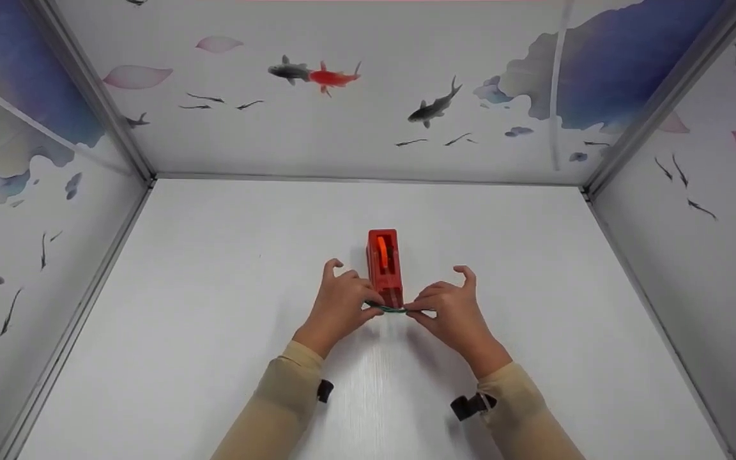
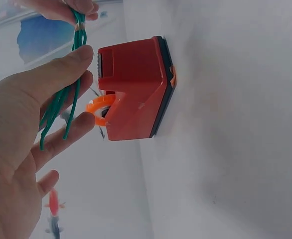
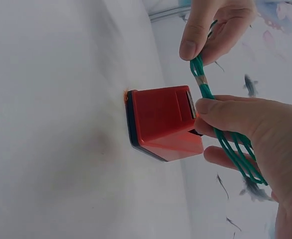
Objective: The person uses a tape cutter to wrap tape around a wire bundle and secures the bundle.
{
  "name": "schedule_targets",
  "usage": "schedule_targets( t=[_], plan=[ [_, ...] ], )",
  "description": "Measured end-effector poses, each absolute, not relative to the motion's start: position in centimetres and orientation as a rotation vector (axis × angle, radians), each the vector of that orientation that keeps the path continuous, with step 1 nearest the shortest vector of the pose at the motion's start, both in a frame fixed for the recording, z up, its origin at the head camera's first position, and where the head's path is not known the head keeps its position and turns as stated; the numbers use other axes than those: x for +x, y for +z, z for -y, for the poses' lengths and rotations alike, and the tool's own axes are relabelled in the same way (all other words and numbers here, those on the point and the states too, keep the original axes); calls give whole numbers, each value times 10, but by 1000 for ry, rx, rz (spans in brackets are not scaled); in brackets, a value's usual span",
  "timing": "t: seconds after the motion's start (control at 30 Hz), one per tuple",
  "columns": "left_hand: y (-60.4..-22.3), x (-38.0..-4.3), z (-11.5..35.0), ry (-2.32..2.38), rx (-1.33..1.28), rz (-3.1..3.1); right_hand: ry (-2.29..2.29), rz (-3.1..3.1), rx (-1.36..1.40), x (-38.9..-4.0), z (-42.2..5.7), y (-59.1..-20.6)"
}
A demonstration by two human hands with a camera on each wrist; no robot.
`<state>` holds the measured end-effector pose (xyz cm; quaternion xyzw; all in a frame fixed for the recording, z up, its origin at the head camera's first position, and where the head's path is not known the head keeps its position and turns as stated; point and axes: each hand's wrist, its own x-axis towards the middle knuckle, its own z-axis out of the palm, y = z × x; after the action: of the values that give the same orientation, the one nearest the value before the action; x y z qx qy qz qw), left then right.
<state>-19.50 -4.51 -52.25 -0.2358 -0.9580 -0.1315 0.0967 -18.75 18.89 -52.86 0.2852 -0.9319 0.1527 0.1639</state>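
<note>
Between both hands a bundle of thin green cord [image 1: 395, 310] is stretched, just in front of a red tape dispenser [image 1: 386, 279]. The left hand [image 1: 340, 305] pinches one end between thumb and fingers; the right hand [image 1: 452, 313] pinches the other. In the right wrist view a narrow band of tape [image 3: 201, 79] circles the strands between the hands, and looped cord hangs behind the right fingers. Loose cord ends show past the left fingers in the left wrist view. The dispenser stands upright with an orange ring [image 2: 102, 108] inside and a toothed cutting edge [image 2: 99, 64] facing the hands.
A white tabletop [image 1: 214, 268] lies under everything. Pale panels with painted fish [image 1: 432, 110] and leaves enclose its back and sides. Metal rails [image 1: 368, 181] run along their edges. Dark wrist cameras [image 1: 470, 406] sit at the beige sleeves [image 1: 272, 402].
</note>
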Motion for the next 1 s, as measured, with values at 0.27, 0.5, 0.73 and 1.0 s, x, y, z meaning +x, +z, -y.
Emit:
schedule_targets(
  t=[0.27, 0.5, 0.73, 1.0],
  plan=[
    [-524, -194, 45, -329, -686, 2704, 565, 2807, 739, -193, -186, -523],
    [-528, -193, 44, -264, -681, 2587, 912, 2950, 705, -205, -190, -522],
    [-533, -192, 39, -266, -687, 2430, 1004, 3000, 717, -210, -191, -515],
    [-527, -179, 31, -297, -554, 2663, 975, 3004, 720, -206, -188, -521]
  ],
)
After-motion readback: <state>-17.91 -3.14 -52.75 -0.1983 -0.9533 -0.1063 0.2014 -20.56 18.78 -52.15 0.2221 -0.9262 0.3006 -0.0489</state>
